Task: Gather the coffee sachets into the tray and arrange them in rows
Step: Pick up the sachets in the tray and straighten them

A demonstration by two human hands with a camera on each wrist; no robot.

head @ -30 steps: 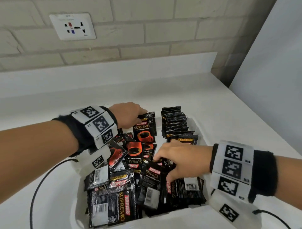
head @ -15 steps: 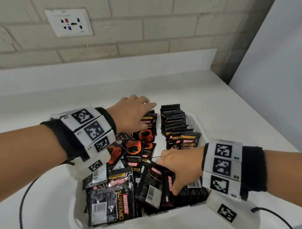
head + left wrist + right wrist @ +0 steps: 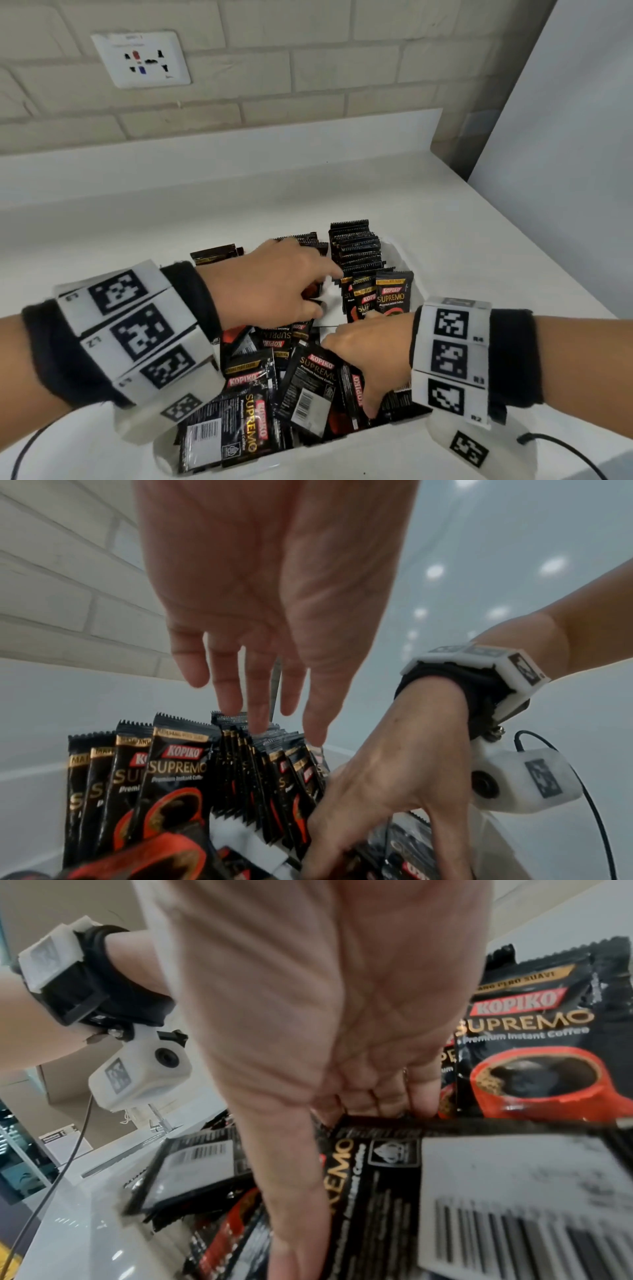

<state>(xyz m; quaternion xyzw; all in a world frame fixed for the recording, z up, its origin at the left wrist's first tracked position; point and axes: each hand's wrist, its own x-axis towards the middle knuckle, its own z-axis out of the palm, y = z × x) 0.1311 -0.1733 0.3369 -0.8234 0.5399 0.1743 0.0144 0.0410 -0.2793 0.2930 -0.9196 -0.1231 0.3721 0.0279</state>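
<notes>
tray white, smooth plastic, on white worktop | sachets glossy black foil, serrated tops, loose pile in front, upright rows behind | left hand fingers straight, empty, now further right over the rows | right hand fingers dug into pile, grasp unclear | pale brick wall, socket

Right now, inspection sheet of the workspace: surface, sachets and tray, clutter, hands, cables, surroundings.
Surface: white counter.
Job's things: white tray holds the sachets; standing row at its far right, loose pile at the near end.
Clutter: nothing seen.
Hands: left hand empty, fingers straight, above the sachets; right hand reaching into the pile, grip unclear.
Cables: black leads from the wrist units.
Surroundings: brick wall, wall socket.
</notes>
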